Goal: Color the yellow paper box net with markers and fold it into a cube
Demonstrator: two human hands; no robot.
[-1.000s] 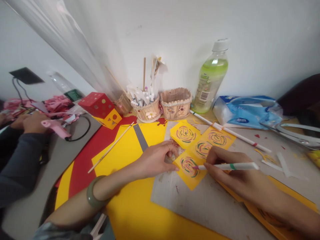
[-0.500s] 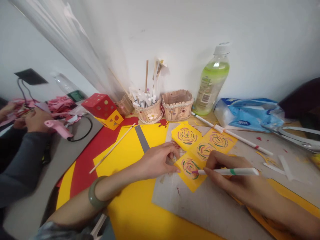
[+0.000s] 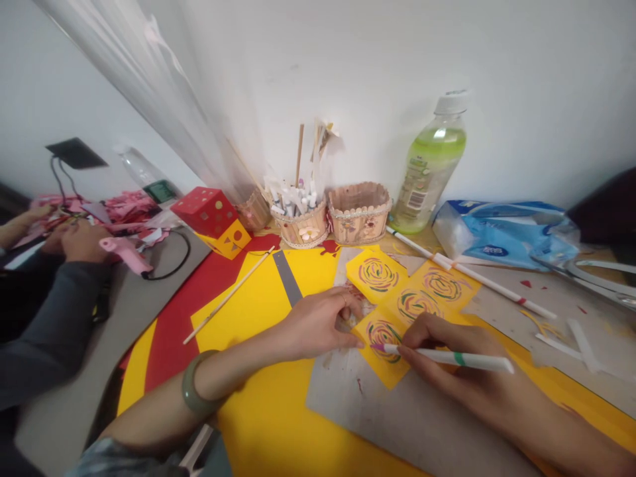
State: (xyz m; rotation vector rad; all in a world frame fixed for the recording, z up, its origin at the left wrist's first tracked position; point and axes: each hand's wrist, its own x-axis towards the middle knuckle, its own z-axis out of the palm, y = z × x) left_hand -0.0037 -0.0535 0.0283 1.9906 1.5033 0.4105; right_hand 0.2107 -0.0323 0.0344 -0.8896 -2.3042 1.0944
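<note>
A white marker (image 3: pixel 477 360) with a green band and a purple tip is gripped in my right hand (image 3: pixel 462 358). Its tip meets the left part of the swirl on the nearest square of a yellow paper cutout (image 3: pixel 390 376). Several squares of this cutout carry rings of short coloured strokes. My left hand (image 3: pixel 320 321), fingers bent, holds the cutout's left edge between thumb and forefinger. Beneath the cutout is a grey board (image 3: pixel 342 391), which lies over larger yellow sheets (image 3: pixel 263 411).
Behind stand a marker-filled basket (image 3: pixel 303 225), another basket (image 3: pixel 360 215) and a green drink bottle (image 3: pixel 430 169). A tissue pack (image 3: pixel 501 232) and scissors (image 3: pixel 596 275) lie right. Left are a thin stick (image 3: pixel 228 295), dice-like boxes (image 3: pixel 211 218), a pink glue gun (image 3: pixel 126 255) and another person's hands (image 3: pixel 82 238).
The marker tip has moved left across the nearest swirl, and my right hand has shifted slightly with it. My left hand keeps its place on the cutout. The whole view has shifted a little.
</note>
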